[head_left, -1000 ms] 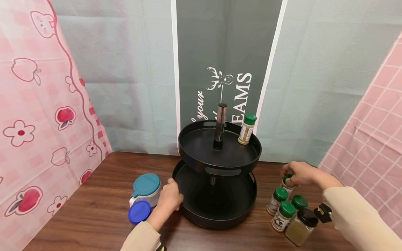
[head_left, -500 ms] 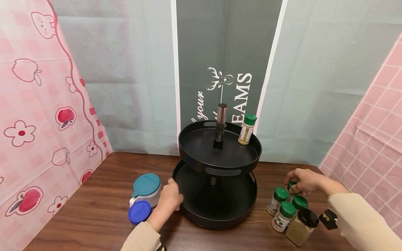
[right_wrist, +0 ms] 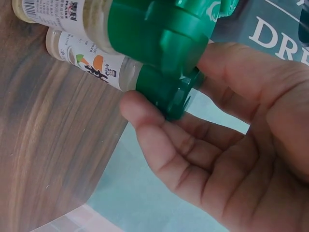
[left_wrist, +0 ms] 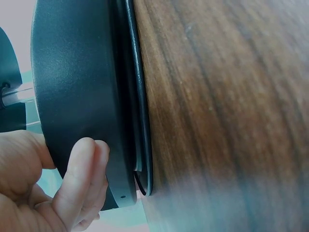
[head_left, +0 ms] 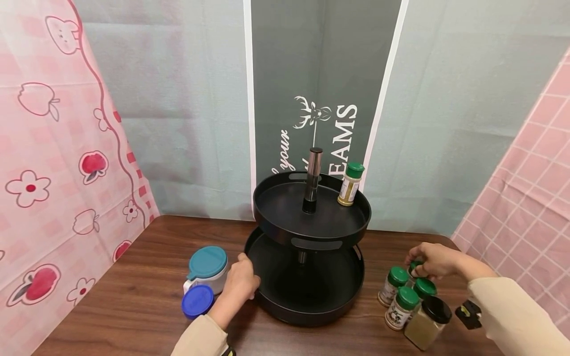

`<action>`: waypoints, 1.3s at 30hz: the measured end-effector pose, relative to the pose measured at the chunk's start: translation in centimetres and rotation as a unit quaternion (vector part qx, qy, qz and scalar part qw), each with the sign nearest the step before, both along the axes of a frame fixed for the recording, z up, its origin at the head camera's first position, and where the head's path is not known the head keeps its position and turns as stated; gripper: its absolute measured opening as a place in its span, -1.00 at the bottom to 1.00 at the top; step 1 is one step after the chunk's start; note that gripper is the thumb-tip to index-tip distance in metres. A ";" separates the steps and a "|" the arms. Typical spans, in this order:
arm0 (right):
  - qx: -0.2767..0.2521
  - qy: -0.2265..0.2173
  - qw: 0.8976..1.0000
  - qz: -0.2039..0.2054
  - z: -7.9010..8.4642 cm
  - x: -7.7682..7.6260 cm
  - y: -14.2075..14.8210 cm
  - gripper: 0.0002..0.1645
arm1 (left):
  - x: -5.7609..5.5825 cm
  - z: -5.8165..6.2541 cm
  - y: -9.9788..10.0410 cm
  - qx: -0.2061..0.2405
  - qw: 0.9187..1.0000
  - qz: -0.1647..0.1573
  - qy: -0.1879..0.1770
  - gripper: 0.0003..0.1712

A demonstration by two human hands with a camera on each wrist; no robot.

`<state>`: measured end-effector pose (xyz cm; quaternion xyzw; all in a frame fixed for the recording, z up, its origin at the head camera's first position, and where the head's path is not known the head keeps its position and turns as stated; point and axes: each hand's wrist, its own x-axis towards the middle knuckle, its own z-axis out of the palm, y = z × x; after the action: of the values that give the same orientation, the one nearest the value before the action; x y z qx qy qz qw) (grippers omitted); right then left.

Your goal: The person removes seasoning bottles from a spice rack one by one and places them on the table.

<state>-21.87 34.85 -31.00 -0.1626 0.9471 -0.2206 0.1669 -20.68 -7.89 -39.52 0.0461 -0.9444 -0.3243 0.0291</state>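
My left hand (head_left: pixel 242 281) grips the left rim of the lower tray (head_left: pixel 307 316) of a black two-tier turntable. In the left wrist view, its fingers lie against the tray's outer wall and the thumb goes over the edge. At the right, my right hand (head_left: pixel 438 261) pinches the green cap of a spice jar (right_wrist: pixel 96 65) at the back of a group, its thumb partly hidden behind a nearer jar's cap (right_wrist: pixel 149 36). In front are green-capped spice jars (head_left: pixel 392 286) and a square black-lidded jar (head_left: pixel 425 326). Another green-capped jar (head_left: pixel 350 187) stands on the upper tray (head_left: pixel 285 207).
Left of the turntable, a container with a teal lid (head_left: pixel 208 262) and one with a blue lid (head_left: pixel 198 300) stand close to my left forearm. A steel post (head_left: pixel 313 173) rises from the upper tray. Fabric hangs behind the wooden table (head_left: pixel 147 277) and along both sides.
My right hand has moved a little to the right and towards me, and the spice jar's green cap has shifted with it. My left hand stays on the lower tray.
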 end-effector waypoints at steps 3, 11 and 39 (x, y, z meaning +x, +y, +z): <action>0.003 0.008 1.000 0.008 0.0 0.1 0.1 -0.77 | 0.0 0.0 0.0 0.000 1.000 0.000 0.001 -0.45; 0.012 0.008 1.000 0.009 0.1 0.2 0.1 -0.76 | 0.1 -0.1 0.1 0.000 1.000 0.000 0.001 -0.47; 0.088 0.048 0.995 0.018 2.3 0.1 -0.7 -0.48 | 0.1 -0.1 0.1 -0.005 1.000 -0.002 0.005 -0.46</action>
<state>-21.82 34.18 -28.72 -0.1748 0.9667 -0.1252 0.1387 -20.63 -7.76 -39.64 0.0426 -0.9459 -0.3198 0.0337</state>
